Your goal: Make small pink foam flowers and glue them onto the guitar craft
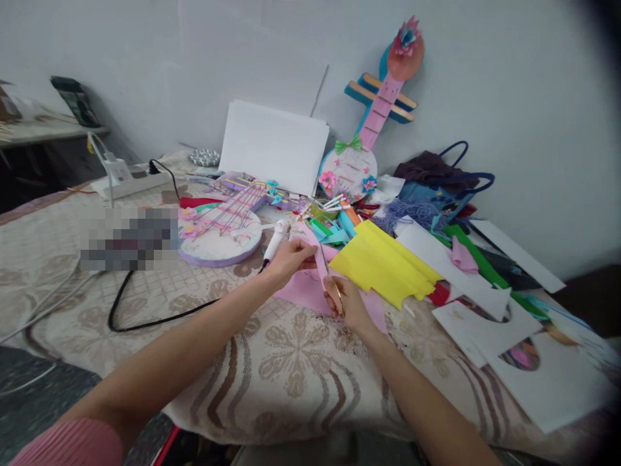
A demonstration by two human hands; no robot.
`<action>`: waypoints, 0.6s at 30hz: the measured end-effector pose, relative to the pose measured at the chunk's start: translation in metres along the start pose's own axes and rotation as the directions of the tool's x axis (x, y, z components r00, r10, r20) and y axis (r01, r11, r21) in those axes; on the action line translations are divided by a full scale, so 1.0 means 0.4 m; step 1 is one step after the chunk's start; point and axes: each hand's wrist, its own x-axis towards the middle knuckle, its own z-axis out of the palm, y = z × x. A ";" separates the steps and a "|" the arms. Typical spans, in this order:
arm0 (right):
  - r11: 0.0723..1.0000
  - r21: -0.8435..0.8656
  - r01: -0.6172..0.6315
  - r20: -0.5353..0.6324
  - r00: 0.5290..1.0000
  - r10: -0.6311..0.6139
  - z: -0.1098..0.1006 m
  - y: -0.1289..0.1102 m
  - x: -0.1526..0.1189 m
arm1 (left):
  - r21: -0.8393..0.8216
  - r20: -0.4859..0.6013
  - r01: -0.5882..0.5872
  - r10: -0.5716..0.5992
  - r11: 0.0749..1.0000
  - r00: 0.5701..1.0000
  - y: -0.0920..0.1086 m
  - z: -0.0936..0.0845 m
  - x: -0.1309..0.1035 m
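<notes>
My left hand (295, 259) pinches a narrow strip of pink paper (321, 262) near the middle of the view. Fingers of my right hand (343, 301) are wrapped round a pair of scissors (339, 303), whose blades point up and away along the strip's right side. Under both hands lies a larger pink sheet (308, 294) on the patterned tablecloth. Just right of the strip is a yellow sheet (383, 259). A white glue-gun-like tool (275, 243) rests to the left of my left hand.
A round decorated instrument model (223, 233) lies at the left; another (349, 169) leans on the wall. White boards (274, 145) stand behind. A power strip (129, 184) and black cable (165, 323) are on the left, cut white sheets (563, 375) on the right.
</notes>
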 end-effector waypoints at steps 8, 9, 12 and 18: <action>1.000 -0.018 -0.003 -0.013 1.000 0.003 0.004 -0.001 -0.002 | 0.004 0.008 0.005 -0.005 1.000 1.000 0.004 0.002 -0.003; 1.000 -0.017 -0.003 -0.014 1.000 0.003 0.004 -0.001 -0.002 | 0.005 0.009 0.006 -0.006 1.000 1.000 0.004 0.002 -0.002; 1.000 -0.019 0.004 -0.014 1.000 -0.004 0.003 0.001 -0.001 | 0.009 0.014 0.011 -0.011 1.000 1.000 0.004 0.000 0.001; 0.999 -0.035 0.021 -0.006 1.000 -0.021 0.008 0.000 -0.008 | 0.004 0.025 0.009 -0.009 1.000 1.000 0.006 -0.002 0.003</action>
